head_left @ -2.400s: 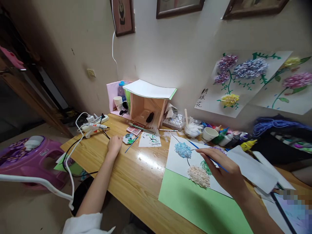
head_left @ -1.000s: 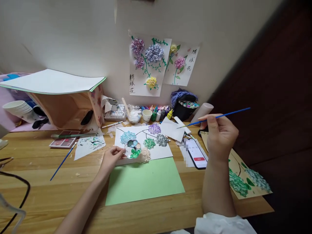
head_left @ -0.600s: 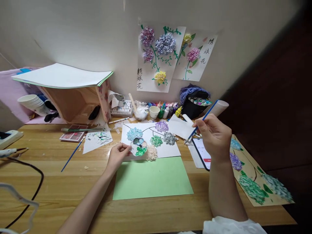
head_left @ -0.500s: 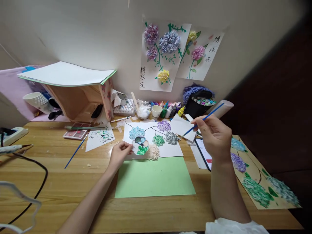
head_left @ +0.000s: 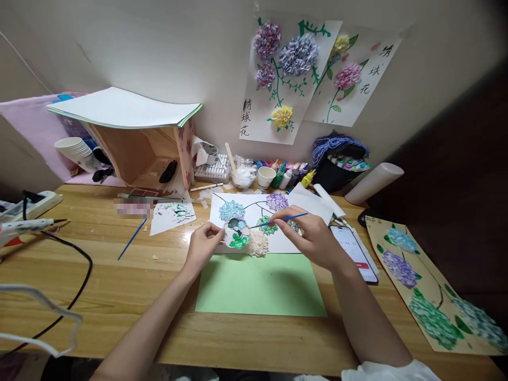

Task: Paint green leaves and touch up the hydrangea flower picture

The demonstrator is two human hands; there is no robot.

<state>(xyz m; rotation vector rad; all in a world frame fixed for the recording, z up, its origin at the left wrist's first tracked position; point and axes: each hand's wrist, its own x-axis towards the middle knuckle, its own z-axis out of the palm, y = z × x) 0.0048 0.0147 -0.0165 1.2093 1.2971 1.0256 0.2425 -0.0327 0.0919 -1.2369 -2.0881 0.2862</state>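
Observation:
My left hand (head_left: 204, 244) pinches the edge of a small round paint palette (head_left: 238, 242) with green, dark and pale paint, held over a white sheet (head_left: 215, 214). A blue paintbrush (head_left: 296, 216) is in my right hand (head_left: 313, 235), its tip at the palette's right side. Textured flowers sit on the sheet: light blue (head_left: 231, 210), purple (head_left: 277, 201), green (head_left: 267, 225) and cream (head_left: 259, 243). A grey one is mostly hidden behind my right hand. Below lies a green sheet (head_left: 260, 288).
Paint bottles (head_left: 284, 179), a paper cup (head_left: 266, 177) and a bowl (head_left: 243, 179) line the back. A phone (head_left: 355, 254) and a flower picture (head_left: 420, 286) lie right. On the left are another brush (head_left: 132, 239), a paint-marked paper (head_left: 173, 216) and a black cable (head_left: 85, 278).
My right hand has moved left and down with the brush, whose tip went from beside the grey flower to the palette. The camera view has shifted slightly.

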